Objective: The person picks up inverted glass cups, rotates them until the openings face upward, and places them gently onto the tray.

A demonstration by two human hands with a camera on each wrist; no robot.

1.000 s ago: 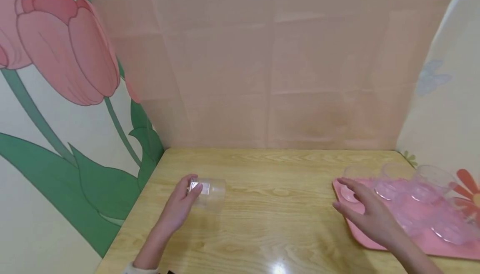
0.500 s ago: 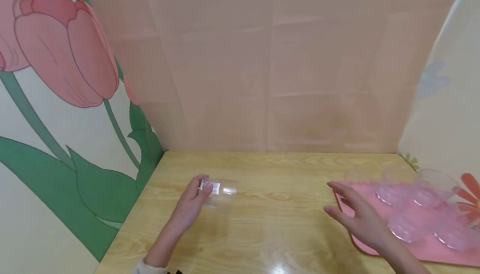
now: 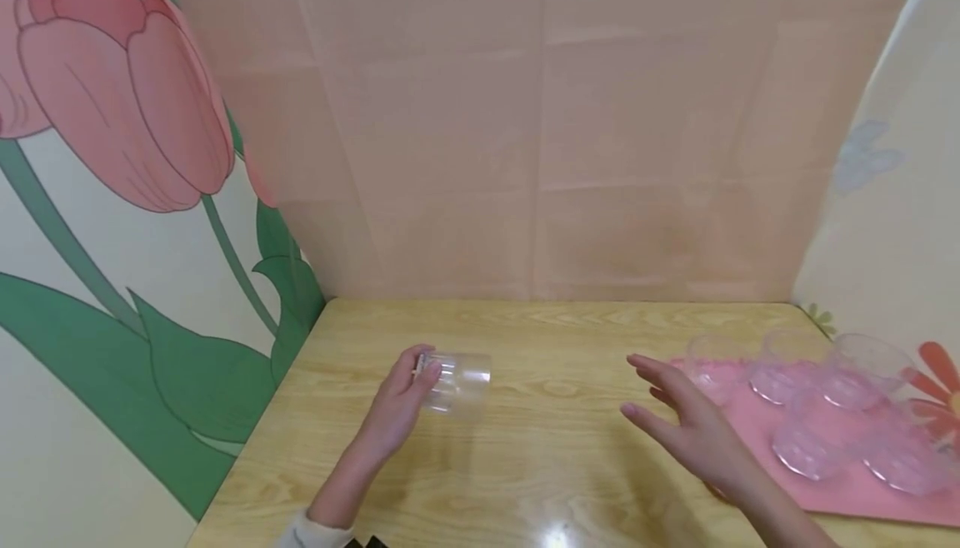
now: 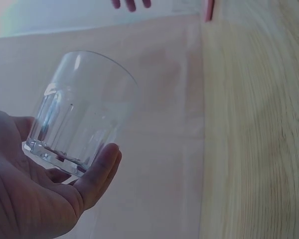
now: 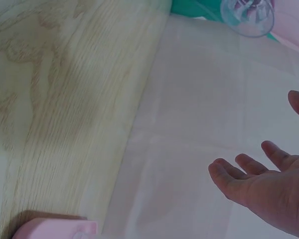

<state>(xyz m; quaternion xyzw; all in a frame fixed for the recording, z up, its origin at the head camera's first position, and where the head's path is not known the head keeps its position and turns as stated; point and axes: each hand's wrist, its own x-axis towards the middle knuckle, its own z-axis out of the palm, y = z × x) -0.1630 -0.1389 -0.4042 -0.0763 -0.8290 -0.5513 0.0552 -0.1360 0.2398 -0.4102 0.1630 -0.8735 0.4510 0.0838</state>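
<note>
My left hand (image 3: 393, 415) grips a clear drinking glass (image 3: 468, 381) around its base, above the left-middle of the wooden table. The glass lies on its side in the head view, its mouth pointing right. Up close in the left wrist view, thumb and fingers wrap the thick, faceted bottom of the glass (image 4: 84, 109). My right hand (image 3: 686, 427) hovers with fingers spread by the left edge of a pink tray (image 3: 750, 440), holding nothing. In the right wrist view the mouth of the glass (image 5: 246, 17) shows at the top, apart from the right hand (image 5: 269, 189).
Several clear glasses (image 3: 810, 452) stand on the pink tray at the table's right. The wooden table (image 3: 540, 448) meets a pink-covered wall (image 3: 540, 156) at the back. A tulip-painted panel (image 3: 112, 115) borders the left, a pale flowered wall (image 3: 915, 240) the right.
My left hand has carried the glass to the right, turning it slightly, so its white label no longer shows plainly. My right hand has shifted left, away from the tray glasses, still spread.
</note>
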